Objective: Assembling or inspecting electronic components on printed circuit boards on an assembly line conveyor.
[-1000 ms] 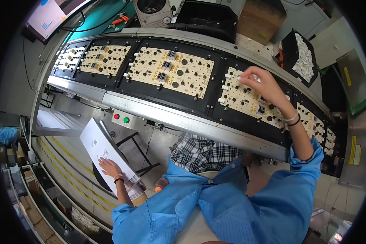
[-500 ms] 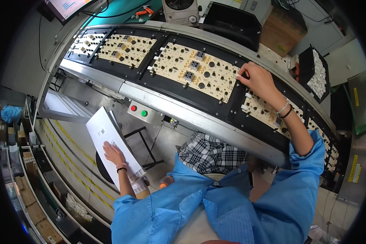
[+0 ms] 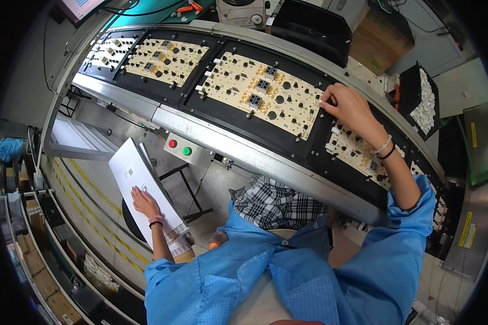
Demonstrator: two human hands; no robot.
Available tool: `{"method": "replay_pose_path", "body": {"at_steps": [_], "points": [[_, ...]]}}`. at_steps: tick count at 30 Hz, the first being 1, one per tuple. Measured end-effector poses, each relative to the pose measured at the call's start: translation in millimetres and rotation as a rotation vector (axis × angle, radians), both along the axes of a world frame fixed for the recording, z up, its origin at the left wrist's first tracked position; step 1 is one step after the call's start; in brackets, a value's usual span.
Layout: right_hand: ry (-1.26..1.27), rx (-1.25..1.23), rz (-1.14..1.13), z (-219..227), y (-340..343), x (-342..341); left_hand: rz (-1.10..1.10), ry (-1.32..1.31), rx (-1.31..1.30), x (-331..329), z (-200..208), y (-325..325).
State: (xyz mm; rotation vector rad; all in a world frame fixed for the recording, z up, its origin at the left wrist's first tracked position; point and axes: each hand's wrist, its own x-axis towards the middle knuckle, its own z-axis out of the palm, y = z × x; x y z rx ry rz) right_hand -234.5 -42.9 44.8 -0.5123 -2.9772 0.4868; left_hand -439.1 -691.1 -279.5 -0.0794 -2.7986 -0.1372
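**Conveyor (image 3: 228,142) slanting across the upper frame, small white piece (image 3: 320,103) right at a board's edge!**

Upper right of centre now: right hand (image 3: 348,108), thumb and forefinger pinched narrow, apparently on that piece, beside the right edge of the middle board (image 3: 268,97). Lower left, left hand (image 3: 145,203) spread flat on a white panel (image 3: 160,197), gripping nothing. Keep the pinch light, fingertips clear of the round black parts (image 3: 279,100), piece square before any pressing.

Floor: pale grey tiles (image 3: 213,184), yellow stripes (image 3: 94,187) at left.
Left wall: plain grey panel (image 3: 20,92).
Rack: long metal-framed shelving (image 3: 40,192), brown cardboard boxes (image 3: 35,265) on it.
Far right: light grey metal cabinet (image 3: 438,50) behind large brown cardboard carton (image 3: 382,39).
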Motion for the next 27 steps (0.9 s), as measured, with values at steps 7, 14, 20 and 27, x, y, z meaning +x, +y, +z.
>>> {"method": "replay_pose_path", "body": {"at_steps": [7,14,20,27], "points": [[-0.094,0.030,0.029,2,0,-12,0.008,-0.014,0.018,-3,-1,-2],[-0.156,-0.185,-0.031,4,11,-10,-0.018,0.003,0.102,-11,2,6],[0.317,-1.735,-0.114,1,63,25,0.010,0.013,0.057,-9,-1,-8],[0.463,-2.395,-0.204,-11,18,33,0.009,0.033,0.031,-12,-1,-6]]}}
